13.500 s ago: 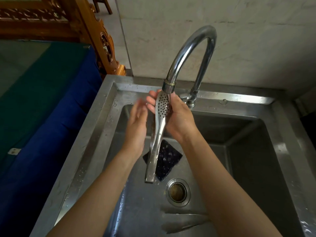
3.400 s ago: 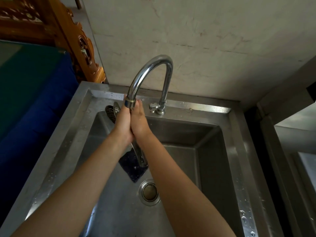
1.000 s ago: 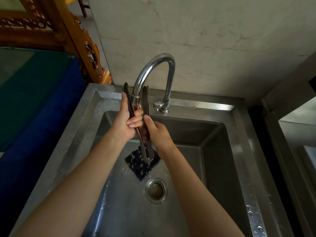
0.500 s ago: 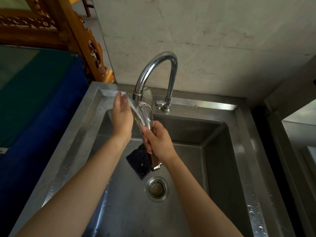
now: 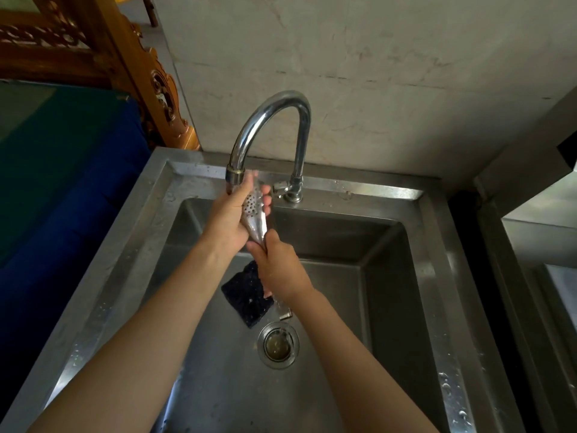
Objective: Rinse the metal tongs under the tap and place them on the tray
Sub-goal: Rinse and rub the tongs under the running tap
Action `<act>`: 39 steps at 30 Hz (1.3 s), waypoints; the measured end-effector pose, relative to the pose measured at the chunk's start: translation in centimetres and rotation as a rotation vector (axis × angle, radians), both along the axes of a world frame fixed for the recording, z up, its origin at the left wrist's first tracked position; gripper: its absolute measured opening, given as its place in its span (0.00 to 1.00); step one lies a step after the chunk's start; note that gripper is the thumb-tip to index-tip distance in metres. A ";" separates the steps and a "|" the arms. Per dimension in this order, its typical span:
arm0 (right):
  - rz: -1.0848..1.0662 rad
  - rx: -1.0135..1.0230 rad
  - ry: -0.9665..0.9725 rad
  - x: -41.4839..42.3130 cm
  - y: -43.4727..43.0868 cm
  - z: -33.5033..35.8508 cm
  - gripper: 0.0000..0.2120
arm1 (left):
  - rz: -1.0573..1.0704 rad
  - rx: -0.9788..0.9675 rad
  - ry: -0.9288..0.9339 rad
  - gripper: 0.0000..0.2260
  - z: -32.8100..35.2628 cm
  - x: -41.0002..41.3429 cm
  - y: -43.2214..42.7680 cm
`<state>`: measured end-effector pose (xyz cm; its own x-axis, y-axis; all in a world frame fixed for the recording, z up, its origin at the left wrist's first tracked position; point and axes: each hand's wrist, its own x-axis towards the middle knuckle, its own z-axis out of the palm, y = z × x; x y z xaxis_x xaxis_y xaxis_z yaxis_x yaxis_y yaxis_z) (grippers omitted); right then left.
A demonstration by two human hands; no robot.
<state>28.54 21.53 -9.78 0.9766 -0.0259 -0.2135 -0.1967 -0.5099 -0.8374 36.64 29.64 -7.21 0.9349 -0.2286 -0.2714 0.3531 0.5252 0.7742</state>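
Note:
The metal tongs [image 5: 256, 215] stand nearly upright under the spout of the chrome tap [image 5: 268, 120], perforated ends up. Water runs over them. My left hand [image 5: 229, 220] wraps around the perforated upper part. My right hand [image 5: 278, 267] grips the handle lower down, and the handle's tip [image 5: 285, 314] pokes out below it. No tray is in view.
The steel sink [image 5: 431, 276] has a drain [image 5: 278, 343] near its middle and a dark scouring pad [image 5: 246, 292] on its floor under my hands. Left of the sink lies blue and green cloth [image 5: 62, 170] with carved wooden furniture [image 5: 150, 89] behind. A steel unit [image 5: 537, 260] stands at the right.
My left hand has closed around the perforated ends, where half a second ago it was flat beside them. My right hand has slid slightly lower on the handle.

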 end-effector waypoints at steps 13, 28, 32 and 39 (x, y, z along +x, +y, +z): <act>-0.217 0.275 -0.126 6.0 1.2 3.8 0.26 | -0.065 0.156 0.045 0.21 2.5 -3.2 -2.2; -0.123 0.221 -0.074 6.9 5.6 3.4 0.21 | -0.004 -0.293 0.202 0.19 1.7 -2.4 1.4; -0.139 0.296 -0.043 7.6 4.9 3.5 0.14 | -0.012 -0.012 0.162 0.14 1.5 -1.6 1.6; -0.325 0.297 -0.051 8.3 6.0 3.6 0.18 | -0.016 -0.149 0.211 0.14 2.2 -1.2 1.7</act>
<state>36.82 27.52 -6.14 0.9373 -0.2784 -0.2097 -0.2615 -0.1638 -0.9512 35.42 31.35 -5.05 0.8572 -0.2952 -0.4221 0.5079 0.6208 0.5973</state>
